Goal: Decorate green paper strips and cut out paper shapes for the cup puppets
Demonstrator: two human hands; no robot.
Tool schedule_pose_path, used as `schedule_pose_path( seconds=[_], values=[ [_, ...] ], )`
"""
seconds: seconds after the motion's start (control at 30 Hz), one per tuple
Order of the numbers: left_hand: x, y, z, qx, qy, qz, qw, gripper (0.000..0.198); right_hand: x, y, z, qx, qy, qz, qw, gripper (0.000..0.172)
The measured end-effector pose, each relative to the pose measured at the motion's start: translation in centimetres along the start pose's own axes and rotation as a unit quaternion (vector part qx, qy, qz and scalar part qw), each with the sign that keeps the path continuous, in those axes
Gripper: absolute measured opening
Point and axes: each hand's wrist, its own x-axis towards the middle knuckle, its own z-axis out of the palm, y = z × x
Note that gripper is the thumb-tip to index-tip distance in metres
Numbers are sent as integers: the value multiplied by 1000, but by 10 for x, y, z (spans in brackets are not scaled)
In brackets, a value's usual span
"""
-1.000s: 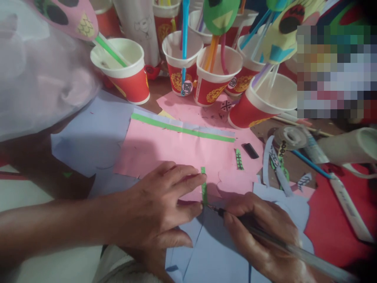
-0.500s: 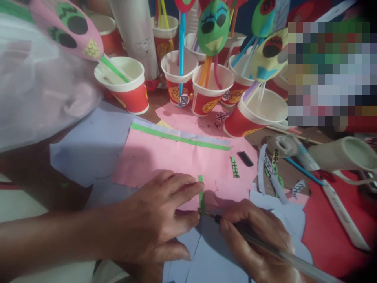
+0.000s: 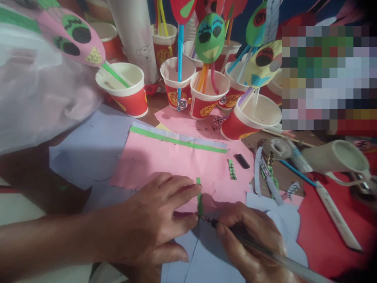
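Observation:
My left hand (image 3: 165,214) lies flat with its fingers apart, the fingertips resting at the left edge of a narrow green paper strip (image 3: 199,198). My right hand (image 3: 250,243) grips a slim pen (image 3: 262,251) with a clear barrel, its dark tip touching the strip's lower end. Dark marks show on the strip, though too small to read. Under it are a pink paper sheet (image 3: 165,157) and, nearer me, blue paper (image 3: 216,251). A short green piece with black cross lines (image 3: 232,169) sits beside a black pen cap (image 3: 242,161).
Red and white paper cups (image 3: 129,103) holding straws and decorated spoon faces stand along the back. At right are a tape roll (image 3: 279,148), patterned paper scraps (image 3: 268,173), a white marker-like stick (image 3: 337,216) and red paper (image 3: 312,232). A translucent bag (image 3: 41,102) bulges at left.
The whole view has shifted slightly, with the cups sitting a little lower. The pen tip has moved slightly left along the strip's lower end. My left hand stays in place.

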Motion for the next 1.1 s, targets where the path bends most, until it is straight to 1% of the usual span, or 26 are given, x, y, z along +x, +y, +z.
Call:
schedule_pose_path(
  seconds=[0.07, 0.13, 0.23, 0.3, 0.4, 0.5, 0.57, 0.67, 0.73, 0.8, 0.93, 1.1],
  values=[
    [0, 0, 0, -2, 1, -3, 1000, 41, -1, 0, -1, 12, -3, 12, 1000, 15],
    [1, 1, -1, -5, 1, -7, 1000, 39, -2, 0, -3, 40, -11, 50, 998, 18],
    [1, 1, -2, -11, -1, -13, 1000, 38, -3, 1, -7, 118, -3, 119, 986, 21],
    [2, 2, -4, -11, 3, -13, 1000, 38, -1, 2, -9, 178, 11, 140, 974, 17],
    [2, 0, -5, -13, 14, -8, 1000, 34, 3, 5, -8, 240, 40, 137, 960, 4],
    [3, -3, -3, -26, 30, -6, 999, 28, 4, 9, -5, 245, 64, 133, 958, 8],
    [4, -6, 0, -43, 53, -4, 998, 24, 3, 10, -4, 241, 71, 143, 957, 8],
    [6, -9, 1, -69, 88, 2, 994, 15, 3, 9, -4, 244, 65, 155, 955, 7],
    [9, -9, 1, -74, 88, -10, 993, 9, 4, 8, -4, 250, 57, 159, 953, 5],
    [11, -9, 0, -75, 82, -22, 994, 9, 5, 7, -3, 258, 62, 165, 950, 6],
    [14, -9, 0, -74, 85, -13, 994, 11, 5, 8, 2, 268, 82, 174, 944, 10],
    [9, -9, 0, -77, 99, -32, 992, 18, 7, 3, 4, 257, 112, 158, 947, 12]
  ],
)
